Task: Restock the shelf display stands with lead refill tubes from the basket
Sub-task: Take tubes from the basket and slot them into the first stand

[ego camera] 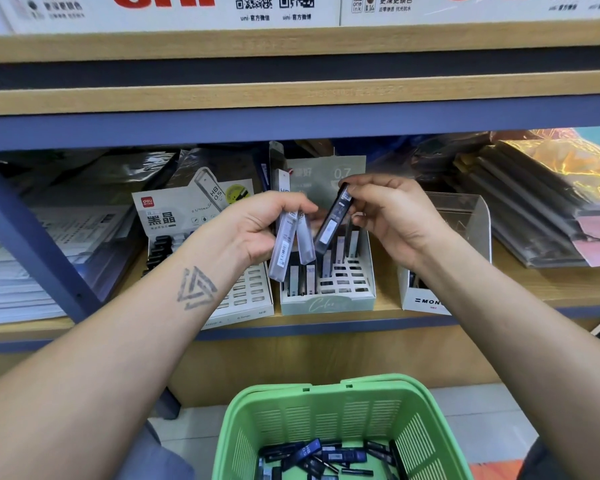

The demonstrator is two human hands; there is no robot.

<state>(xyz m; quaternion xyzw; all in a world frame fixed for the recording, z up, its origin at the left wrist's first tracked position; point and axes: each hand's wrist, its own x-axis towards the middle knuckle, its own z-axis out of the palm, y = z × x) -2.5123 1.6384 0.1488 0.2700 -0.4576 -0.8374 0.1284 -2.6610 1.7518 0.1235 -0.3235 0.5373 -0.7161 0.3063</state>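
Your left hand (257, 226) grips several clear tubes (286, 244); your right hand (388, 216) pinches one dark tube (333, 220), both above the middle stand (326, 299) at the shelf's front edge. More tubes lie in the basket (340, 410).

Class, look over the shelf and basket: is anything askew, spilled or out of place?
Nothing is spilled or damaged. The lead refill tubes in the green basket lie jumbled, unlike the upright ones in the middle display stand. The left hand holds clear tubes; the right hand holds a dark tube tilted.
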